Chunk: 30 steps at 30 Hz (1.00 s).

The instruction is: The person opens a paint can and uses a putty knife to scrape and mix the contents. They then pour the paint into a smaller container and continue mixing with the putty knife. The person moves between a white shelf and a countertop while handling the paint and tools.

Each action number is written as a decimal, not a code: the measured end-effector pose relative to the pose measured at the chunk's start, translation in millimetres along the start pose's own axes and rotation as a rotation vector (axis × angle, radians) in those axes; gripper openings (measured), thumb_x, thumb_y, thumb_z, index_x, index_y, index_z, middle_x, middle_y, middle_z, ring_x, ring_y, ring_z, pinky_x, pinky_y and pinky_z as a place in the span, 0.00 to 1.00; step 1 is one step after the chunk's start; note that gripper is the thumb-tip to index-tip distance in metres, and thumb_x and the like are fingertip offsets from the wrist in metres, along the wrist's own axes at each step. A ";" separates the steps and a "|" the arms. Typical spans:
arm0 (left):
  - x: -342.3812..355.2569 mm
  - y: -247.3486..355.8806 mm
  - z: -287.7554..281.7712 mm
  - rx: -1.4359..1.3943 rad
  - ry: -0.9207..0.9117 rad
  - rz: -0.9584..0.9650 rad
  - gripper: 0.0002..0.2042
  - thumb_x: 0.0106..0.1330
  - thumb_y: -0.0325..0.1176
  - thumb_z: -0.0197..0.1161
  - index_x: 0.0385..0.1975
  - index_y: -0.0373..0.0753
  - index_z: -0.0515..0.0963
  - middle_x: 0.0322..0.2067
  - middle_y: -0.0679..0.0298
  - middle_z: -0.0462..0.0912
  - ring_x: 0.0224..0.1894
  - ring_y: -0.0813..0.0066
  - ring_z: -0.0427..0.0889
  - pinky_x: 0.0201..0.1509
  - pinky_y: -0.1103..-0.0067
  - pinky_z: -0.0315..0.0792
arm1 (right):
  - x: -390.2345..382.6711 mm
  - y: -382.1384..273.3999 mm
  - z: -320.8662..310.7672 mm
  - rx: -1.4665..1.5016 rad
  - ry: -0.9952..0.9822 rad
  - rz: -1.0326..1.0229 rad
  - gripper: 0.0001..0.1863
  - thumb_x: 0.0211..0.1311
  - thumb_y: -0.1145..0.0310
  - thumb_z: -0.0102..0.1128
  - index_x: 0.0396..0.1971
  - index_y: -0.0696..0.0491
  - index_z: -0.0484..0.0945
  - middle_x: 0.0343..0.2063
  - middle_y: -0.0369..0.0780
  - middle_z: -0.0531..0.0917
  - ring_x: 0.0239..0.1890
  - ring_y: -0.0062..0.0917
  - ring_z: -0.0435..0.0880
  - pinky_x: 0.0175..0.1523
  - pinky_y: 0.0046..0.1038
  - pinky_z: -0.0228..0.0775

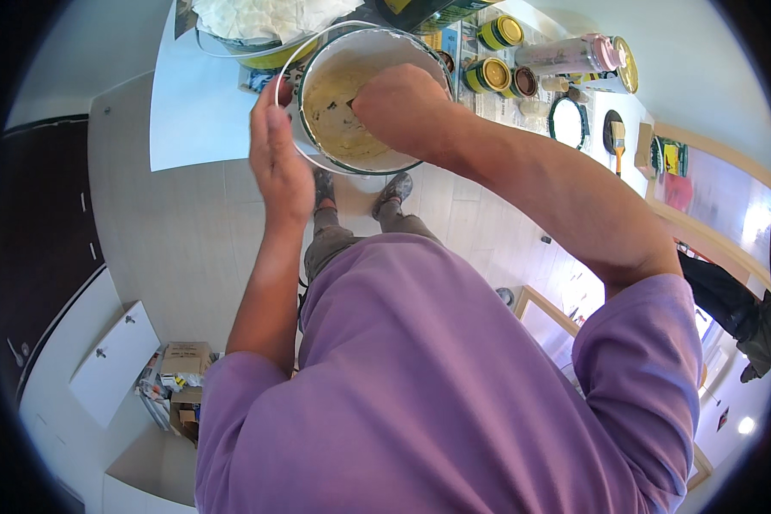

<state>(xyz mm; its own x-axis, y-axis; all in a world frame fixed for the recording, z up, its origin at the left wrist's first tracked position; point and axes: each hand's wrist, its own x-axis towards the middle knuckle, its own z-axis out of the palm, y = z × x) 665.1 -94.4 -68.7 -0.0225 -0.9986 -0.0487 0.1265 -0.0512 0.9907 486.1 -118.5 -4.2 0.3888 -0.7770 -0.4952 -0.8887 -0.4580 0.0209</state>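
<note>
At the near edge of the white table (pixel 197 128), I have an open bucket (pixel 384 43) in view, its white hoop handle (pixel 296 56) slung round the left side. My left hand (pixel 281 167) lies against that side, fingers extended along the outer wall; I cannot tell whether it grips or merely steadies. My right hand (pixel 400 101) reaches inside, curled, its fingers turned from my view, so I cannot tell what, if anything, it grasps; a small dark tip shows just beside it. The bucket already stands uncovered, and cream-coloured paste (pixel 338 141) coats its bottom. I judge the work under way, not finished: dark patches break up the paste, and smears cling to the inner wall. Off right, the paintbrush (pixel 618 137) lies untouched.
</note>
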 end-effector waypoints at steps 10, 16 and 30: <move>10.8 -5.9 24.4 -0.091 -0.029 -0.014 0.24 0.85 0.47 0.41 0.64 0.34 0.71 0.58 0.57 0.78 0.59 0.72 0.76 0.65 0.76 0.69 | 6.9 6.9 4.1 0.258 -0.160 0.296 0.10 0.58 0.71 0.62 0.37 0.52 0.89 0.35 0.45 0.90 0.42 0.39 0.91 0.45 0.40 0.84; 12.7 -5.7 27.0 -0.132 -0.035 -0.007 0.23 0.85 0.46 0.41 0.65 0.34 0.70 0.58 0.56 0.78 0.59 0.71 0.76 0.65 0.75 0.69 | -0.7 3.1 7.9 -0.079 -0.075 -0.023 0.10 0.58 0.73 0.62 0.38 0.54 0.89 0.38 0.45 0.90 0.42 0.40 0.91 0.46 0.40 0.84; 13.7 -10.6 22.2 -0.089 -0.016 -0.023 0.22 0.84 0.45 0.46 0.65 0.35 0.71 0.58 0.58 0.78 0.59 0.71 0.76 0.66 0.76 0.68 | 3.1 5.1 -29.1 -0.009 0.002 0.039 0.10 0.60 0.71 0.60 0.36 0.55 0.89 0.36 0.46 0.89 0.42 0.41 0.90 0.49 0.40 0.82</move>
<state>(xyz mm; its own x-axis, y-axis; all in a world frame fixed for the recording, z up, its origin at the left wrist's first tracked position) 641.4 -107.2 -77.0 -0.0420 -0.9967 -0.0689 0.2131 -0.0763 0.9741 489.9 -135.8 19.7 0.3540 -0.7951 -0.4924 -0.9010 -0.4312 0.0485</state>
